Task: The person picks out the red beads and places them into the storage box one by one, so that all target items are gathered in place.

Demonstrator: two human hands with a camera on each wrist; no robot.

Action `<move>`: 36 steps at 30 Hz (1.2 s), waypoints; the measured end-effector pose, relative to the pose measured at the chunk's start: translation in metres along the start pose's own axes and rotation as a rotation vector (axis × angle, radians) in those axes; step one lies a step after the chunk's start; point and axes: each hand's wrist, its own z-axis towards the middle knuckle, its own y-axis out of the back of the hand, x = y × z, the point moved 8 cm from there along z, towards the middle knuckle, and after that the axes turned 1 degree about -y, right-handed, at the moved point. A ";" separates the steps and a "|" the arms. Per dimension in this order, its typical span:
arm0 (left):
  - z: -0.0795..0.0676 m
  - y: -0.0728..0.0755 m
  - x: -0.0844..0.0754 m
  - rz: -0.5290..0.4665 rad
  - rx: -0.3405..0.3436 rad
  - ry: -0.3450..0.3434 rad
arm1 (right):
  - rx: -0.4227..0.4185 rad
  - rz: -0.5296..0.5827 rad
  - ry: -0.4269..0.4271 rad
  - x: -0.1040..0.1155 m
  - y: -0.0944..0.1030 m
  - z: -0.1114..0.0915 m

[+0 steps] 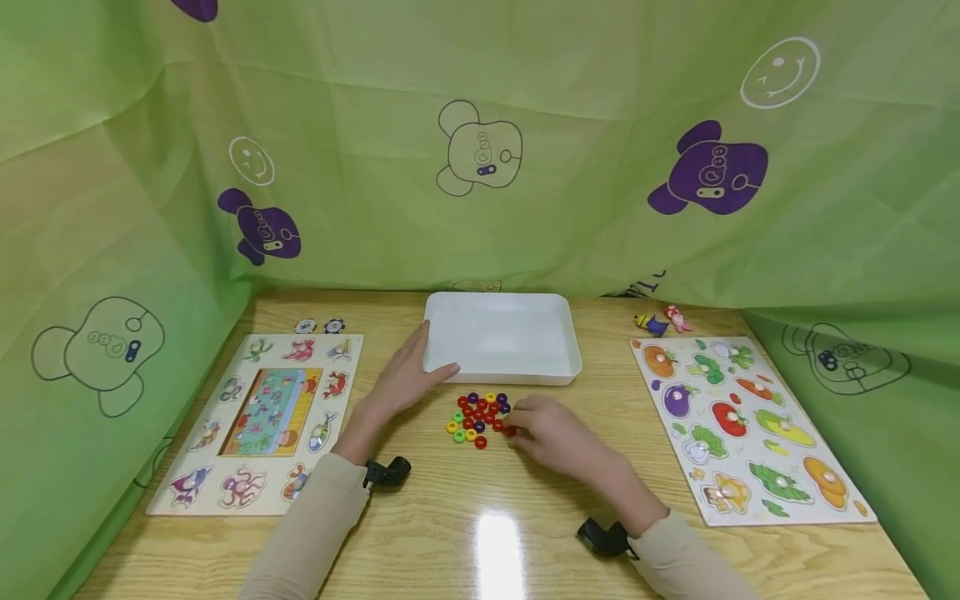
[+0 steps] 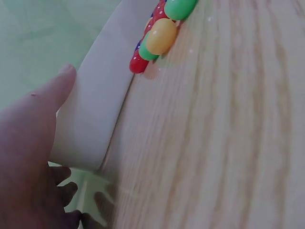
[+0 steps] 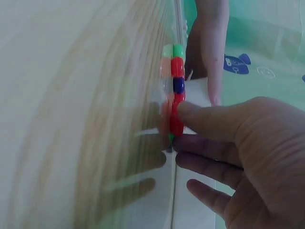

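Rings (image 1: 478, 414) in front of one white tray (image 1: 501, 333)

Head view: I count one tray, two puzzle boards (image 1: 742, 454), two round chips (image 1: 334, 326) and two small figurines (image 1: 651, 324). The rings, red, purple, yellow and green, make roughly two dozen; they crowd too closely for an exact count. They lie on the table (image 1: 420, 533), just on my side of the tray, whose long axis runs left to right. My left hand (image 1: 401, 375) reaches forward, thumb spread from the fingers, at the tray's near left corner. My right hand (image 1: 558, 437) slants in from the right, fingers bent at a red ring (image 1: 510, 431) on the cluster's right edge.

Left wrist view: my thumb lies against the tray's wall, touching without clenching.

Right wrist view: my thumb and forefinger pinch the red ring, the other fingers loosely bent. I cannot tell which way its hole points.
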 end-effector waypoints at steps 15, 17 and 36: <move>0.001 -0.006 0.002 -0.164 0.025 0.022 | -0.026 0.005 -0.055 -0.003 0.021 0.025; 0.002 -0.007 0.002 -0.172 0.026 0.007 | -0.081 0.017 -0.071 -0.010 0.033 0.032; 0.000 -0.009 0.004 -0.173 0.016 0.004 | -0.133 0.072 -0.372 -0.115 0.016 0.093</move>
